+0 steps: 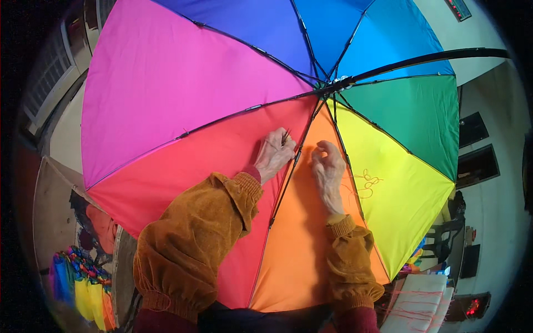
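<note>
An open rainbow umbrella (205, 77) fills the view with its inside facing me; its black shaft (433, 57) runs from the hub to the upper right. Over the red panel, beside a thin black rib (298, 152), my left hand (273, 154) is closed, with a small dark pointed thing (285, 137) showing at its fingers, too small to name. My right hand (328, 173) is curled over the orange panel, fingertips pinched near the same rib; what they hold, if anything, is hidden. Loose orange thread (366, 183) trails across the yellow panel beside it.
Folded rainbow fabric (83, 286) hangs at the lower left, near a brown box-like surface (55, 213). White padded blocks draped with red threads (413, 299) stand at the lower right. A dark chair (444, 233) is beyond the umbrella's right edge.
</note>
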Motion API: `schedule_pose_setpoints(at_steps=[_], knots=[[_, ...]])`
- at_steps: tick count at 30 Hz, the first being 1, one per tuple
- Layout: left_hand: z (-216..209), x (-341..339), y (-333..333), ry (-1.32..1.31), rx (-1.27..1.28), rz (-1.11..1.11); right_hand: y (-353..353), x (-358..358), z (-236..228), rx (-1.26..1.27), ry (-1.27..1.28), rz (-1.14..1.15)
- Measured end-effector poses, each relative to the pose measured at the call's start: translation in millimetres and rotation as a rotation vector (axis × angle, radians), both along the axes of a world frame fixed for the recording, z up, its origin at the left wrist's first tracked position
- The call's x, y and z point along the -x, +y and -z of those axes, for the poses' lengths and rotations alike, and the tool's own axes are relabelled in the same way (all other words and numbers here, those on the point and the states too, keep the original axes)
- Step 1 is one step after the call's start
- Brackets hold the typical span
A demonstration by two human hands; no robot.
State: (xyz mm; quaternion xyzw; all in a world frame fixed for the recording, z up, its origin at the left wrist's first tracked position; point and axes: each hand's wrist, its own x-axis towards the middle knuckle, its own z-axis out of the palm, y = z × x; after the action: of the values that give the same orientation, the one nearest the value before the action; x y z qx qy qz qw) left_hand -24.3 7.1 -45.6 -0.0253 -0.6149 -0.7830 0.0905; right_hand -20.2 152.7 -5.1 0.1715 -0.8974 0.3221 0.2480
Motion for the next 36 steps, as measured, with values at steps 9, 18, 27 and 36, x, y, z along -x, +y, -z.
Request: schedule_pose_setpoints(at_steps=[9,18,27,36], knots=[[4.2,-1.2,-6.5,0.083,0.117,-0.091,-20.0,-39.1,-1.6,-0.053,-0.391,-0.033],[-12.2,-0.3,-4.5,-0.121,-0.15,-0.059,-15.4,-37.9,11.0,-0.019,-0.396,-0.061],[-19.5,-7.5,-9.1,0.023,0.144,0.031,-12.7,-39.2,18.9,0.186,-0.48,-0.095],[-9.2,-1.9,-2.9,0.012,0.124,-0.035,-13.7,-40.5,18.4,0.167,-0.493,-0.075]])
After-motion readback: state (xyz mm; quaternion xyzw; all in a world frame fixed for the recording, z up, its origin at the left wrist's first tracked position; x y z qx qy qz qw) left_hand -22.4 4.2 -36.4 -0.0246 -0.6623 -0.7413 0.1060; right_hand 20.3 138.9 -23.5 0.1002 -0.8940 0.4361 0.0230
